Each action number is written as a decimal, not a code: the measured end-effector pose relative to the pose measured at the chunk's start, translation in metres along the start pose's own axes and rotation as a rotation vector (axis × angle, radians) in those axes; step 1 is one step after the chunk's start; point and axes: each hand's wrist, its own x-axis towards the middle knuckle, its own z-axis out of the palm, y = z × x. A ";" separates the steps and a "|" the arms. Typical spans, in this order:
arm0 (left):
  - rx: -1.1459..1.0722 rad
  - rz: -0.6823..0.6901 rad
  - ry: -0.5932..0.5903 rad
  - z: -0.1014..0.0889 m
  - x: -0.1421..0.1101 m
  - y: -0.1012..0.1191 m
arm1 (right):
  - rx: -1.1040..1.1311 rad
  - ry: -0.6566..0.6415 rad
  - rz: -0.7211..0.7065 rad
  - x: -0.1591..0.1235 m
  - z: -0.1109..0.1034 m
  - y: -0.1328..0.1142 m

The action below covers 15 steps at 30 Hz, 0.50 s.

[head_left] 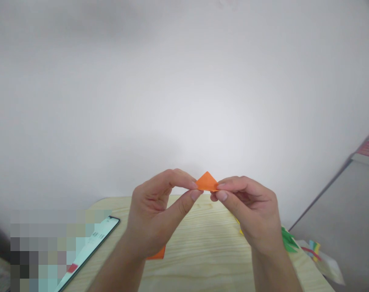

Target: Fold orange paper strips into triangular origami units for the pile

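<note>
A small folded piece of orange paper [207, 181], shaped like a triangle with its point up, is held above the table between both hands. The thumb and fingers of my left hand [162, 211] pinch its left corner. My right hand [251, 211] pinches the right corner in the same way. Behind my left wrist, part of another orange paper [156, 254] lies on the table, mostly hidden by the arm.
The pale wood-grain table [196, 243] stands against a white wall [184, 101]. At left lies a phone [94, 243] with its screen lit, partly blurred out. Green folded paper [289, 240] is at the right edge, and a plastic bag [329, 265] with coloured pieces is beyond it.
</note>
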 end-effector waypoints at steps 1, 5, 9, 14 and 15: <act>0.003 -0.004 -0.011 0.000 0.000 0.000 | -0.003 -0.001 0.011 0.000 0.000 0.000; 0.035 -0.015 -0.047 0.001 0.001 -0.002 | -0.026 -0.015 0.032 0.000 -0.001 0.001; 0.066 -0.027 -0.053 0.000 0.001 -0.004 | -0.029 -0.092 0.003 0.001 -0.003 0.002; 0.072 -0.018 -0.056 0.000 0.003 -0.003 | -0.069 -0.173 -0.074 0.004 -0.003 -0.001; 0.071 -0.016 -0.064 0.000 0.003 -0.003 | -0.078 -0.181 -0.085 0.004 -0.003 -0.001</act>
